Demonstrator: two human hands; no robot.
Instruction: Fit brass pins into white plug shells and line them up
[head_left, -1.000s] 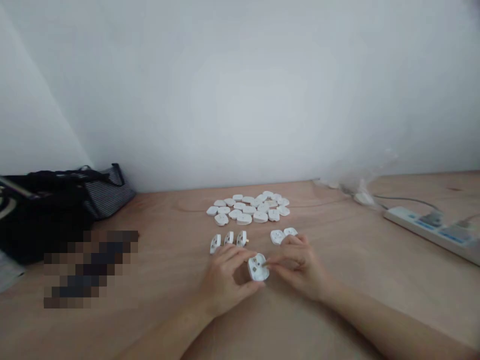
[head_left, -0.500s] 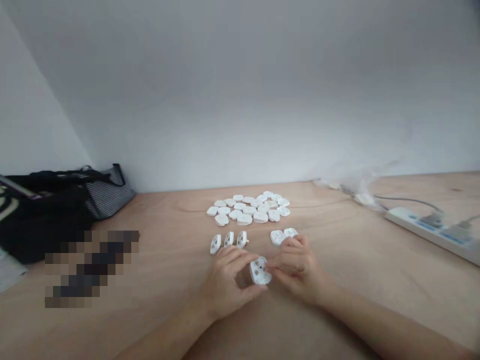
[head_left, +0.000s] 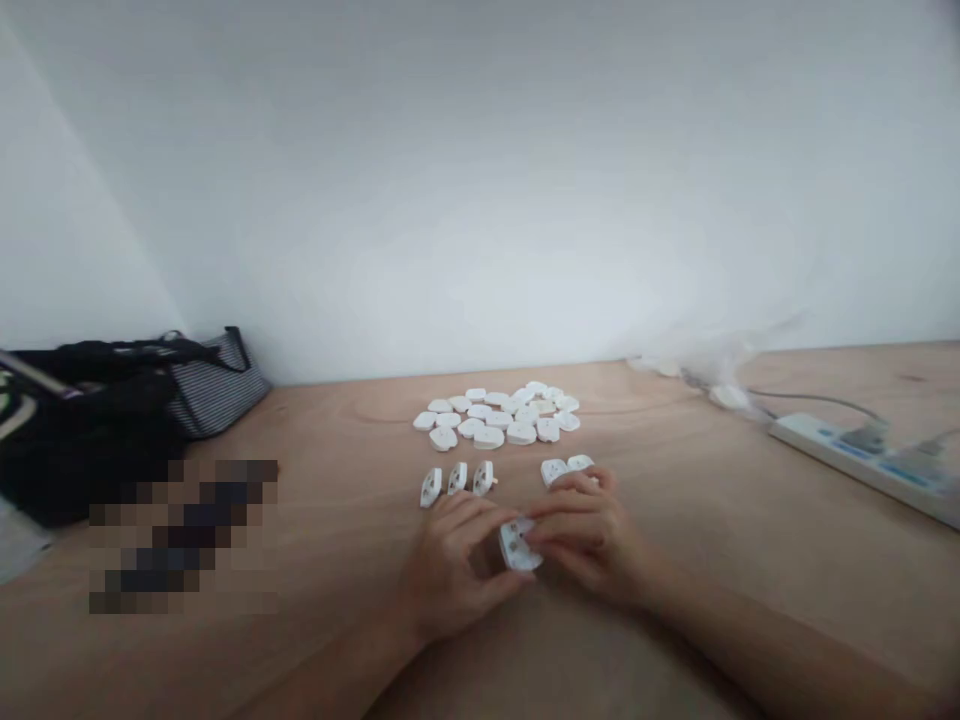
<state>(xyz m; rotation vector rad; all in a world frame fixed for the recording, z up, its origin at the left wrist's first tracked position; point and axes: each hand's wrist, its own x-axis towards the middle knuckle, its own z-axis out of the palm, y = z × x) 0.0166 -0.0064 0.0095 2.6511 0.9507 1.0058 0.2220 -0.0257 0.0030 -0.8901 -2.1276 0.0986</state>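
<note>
Between the thumb and fingers of my left hand [head_left: 457,570] stands a white plug housing [head_left: 517,548], tilted so its inner face with small metal-coloured parts shows. My right hand [head_left: 592,530] is closed, its fingertips pinched together against that inner face. Whatever they pinch is hidden. Just beyond my left hand, three similar plug pieces stand on edge in a row, the middle one [head_left: 457,479] with a dark inside. Two more white plug pieces [head_left: 555,472] lie just past my right hand, partly covered by its fingers.
Farther back on the wooden table [head_left: 337,540] lies a cluster of white plug covers [head_left: 498,421]. A power strip [head_left: 847,455] with plugged-in cords is at right, near a clear plastic bag [head_left: 720,370]. Black bags [head_left: 90,420] stand at left, behind a pixelated dark object [head_left: 187,540].
My right hand's fingertips have moved slightly left, farther over the plug housing. My left hand keeps the housing in nearly the same place.
</note>
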